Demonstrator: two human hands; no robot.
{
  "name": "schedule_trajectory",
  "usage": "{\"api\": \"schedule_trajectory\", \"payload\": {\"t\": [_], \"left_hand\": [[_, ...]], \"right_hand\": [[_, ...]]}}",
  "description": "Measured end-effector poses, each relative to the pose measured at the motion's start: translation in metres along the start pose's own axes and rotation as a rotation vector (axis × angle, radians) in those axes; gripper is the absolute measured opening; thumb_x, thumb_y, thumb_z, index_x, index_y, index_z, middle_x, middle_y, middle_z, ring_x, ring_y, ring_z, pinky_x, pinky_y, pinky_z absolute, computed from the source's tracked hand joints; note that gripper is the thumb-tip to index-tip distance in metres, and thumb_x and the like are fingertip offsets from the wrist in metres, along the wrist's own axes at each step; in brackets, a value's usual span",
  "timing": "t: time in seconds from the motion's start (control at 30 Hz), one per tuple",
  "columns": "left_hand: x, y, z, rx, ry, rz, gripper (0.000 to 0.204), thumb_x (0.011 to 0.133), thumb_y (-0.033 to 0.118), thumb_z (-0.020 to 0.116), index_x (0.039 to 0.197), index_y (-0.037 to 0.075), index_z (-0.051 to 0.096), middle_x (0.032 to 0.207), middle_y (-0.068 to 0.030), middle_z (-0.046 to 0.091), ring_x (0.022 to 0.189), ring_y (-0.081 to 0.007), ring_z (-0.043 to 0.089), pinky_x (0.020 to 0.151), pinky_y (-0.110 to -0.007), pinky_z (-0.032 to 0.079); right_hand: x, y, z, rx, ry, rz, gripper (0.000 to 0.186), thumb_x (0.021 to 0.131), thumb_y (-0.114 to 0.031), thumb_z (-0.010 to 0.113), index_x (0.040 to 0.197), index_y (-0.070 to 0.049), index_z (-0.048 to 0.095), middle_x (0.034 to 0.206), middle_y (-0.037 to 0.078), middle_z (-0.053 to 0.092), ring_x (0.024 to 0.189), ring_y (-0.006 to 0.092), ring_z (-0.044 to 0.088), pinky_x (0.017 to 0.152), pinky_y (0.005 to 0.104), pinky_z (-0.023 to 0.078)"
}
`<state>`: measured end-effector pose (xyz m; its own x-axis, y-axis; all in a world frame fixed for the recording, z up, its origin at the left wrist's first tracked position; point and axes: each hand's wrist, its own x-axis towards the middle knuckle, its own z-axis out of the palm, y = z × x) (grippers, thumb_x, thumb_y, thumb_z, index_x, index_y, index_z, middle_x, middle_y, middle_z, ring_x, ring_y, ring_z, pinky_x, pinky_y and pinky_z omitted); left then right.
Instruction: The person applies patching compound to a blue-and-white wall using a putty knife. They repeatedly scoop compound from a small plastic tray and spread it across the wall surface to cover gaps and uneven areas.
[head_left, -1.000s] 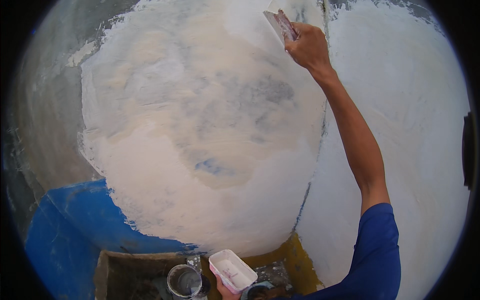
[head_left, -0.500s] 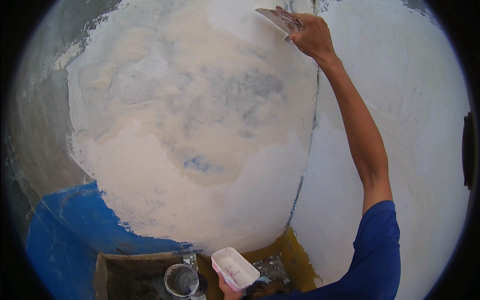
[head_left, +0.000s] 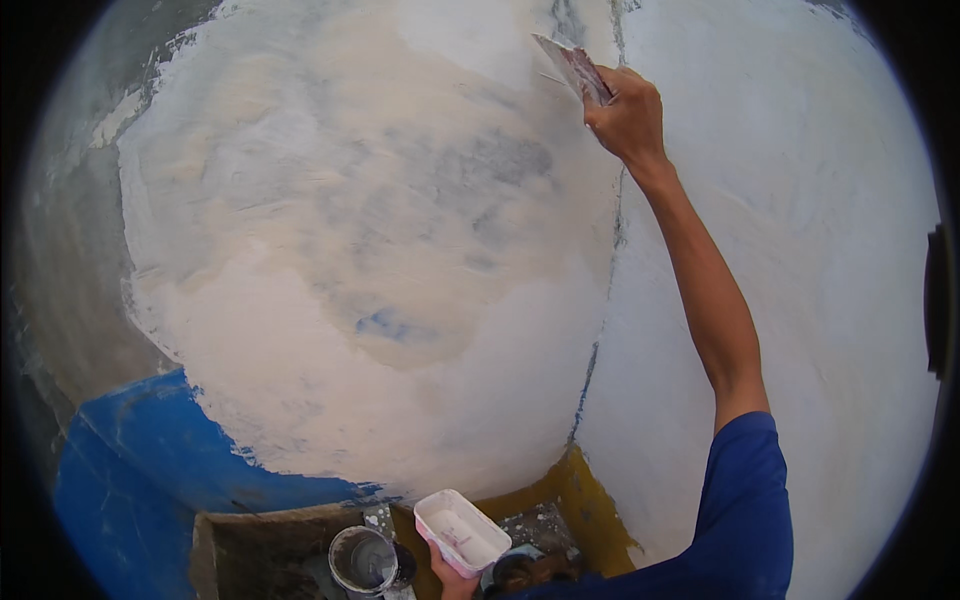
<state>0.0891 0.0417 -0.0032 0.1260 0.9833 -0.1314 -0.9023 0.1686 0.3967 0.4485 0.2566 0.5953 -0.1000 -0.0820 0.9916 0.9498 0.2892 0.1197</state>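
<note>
High up near the wall corner, my right hand (head_left: 630, 112) grips a putty knife (head_left: 574, 68) with a wide, smeared blade. Its blade lies against or very close to the wall (head_left: 300, 200), which carries patchy cream and white filler with grey and blue showing through. Low in the view, my left hand (head_left: 452, 574) holds a rectangular plastic tub (head_left: 462, 532) by its side. White paste coats the inside of the tub, and a pinkish streak marks it. The left fingers are partly hidden beneath the tub.
A round bucket (head_left: 363, 560) with grey contents stands below, left of the tub. Beside it is a brown-edged basin or trough (head_left: 205, 555). Blue paint (head_left: 130, 450) covers the lower left wall. A white side wall (head_left: 760, 250) meets the filled wall along a rough dark corner line.
My right hand and the putty knife have moved down along the corner, and the blade has tilted more steeply. The tub has shifted slightly left and up in view.
</note>
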Motion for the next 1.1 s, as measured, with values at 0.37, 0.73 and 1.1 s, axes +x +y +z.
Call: {"api": "schedule_trajectory", "payload": {"t": [0.37,0.73,1.1], "left_hand": [[0.006,-0.010,-0.008,-0.061,-0.014,-0.016,0.076,0.097,0.066,0.039,0.154,0.016,0.032,0.148,-0.0143,0.047,0.132,-0.0409,0.049,0.107,-0.066,0.040],[-0.011,0.010,-0.006,-0.020,0.042,0.011,0.073,0.098,0.064,0.039,0.153,0.016,0.032,0.146,-0.0139,0.048,0.131,-0.0402,0.050,0.106,-0.064,0.042],[-0.004,0.004,-0.016,-0.047,0.016,-0.050,0.075,0.097,0.065,0.040,0.154,0.016,0.032,0.147,-0.0138,0.048,0.131,-0.0410,0.050,0.106,-0.066,0.041]], "right_hand": [[0.118,0.059,0.025,-0.226,-0.005,0.105,0.018,0.081,-0.015,0.060,0.086,-0.004,0.073,0.081,0.022,0.069,0.077,0.0399,0.067,0.070,0.0487,0.053],[0.022,-0.064,0.054,-0.162,-0.123,-0.286,0.031,0.078,-0.009,0.067,0.107,-0.010,0.077,0.084,0.010,0.073,0.081,0.0251,0.066,0.065,0.0364,0.056],[-0.012,-0.004,0.011,-0.247,-0.025,0.496,0.015,0.064,-0.015,0.066,0.064,0.000,0.064,0.065,0.021,0.066,0.062,0.0421,0.066,0.059,0.0468,0.054]]}}
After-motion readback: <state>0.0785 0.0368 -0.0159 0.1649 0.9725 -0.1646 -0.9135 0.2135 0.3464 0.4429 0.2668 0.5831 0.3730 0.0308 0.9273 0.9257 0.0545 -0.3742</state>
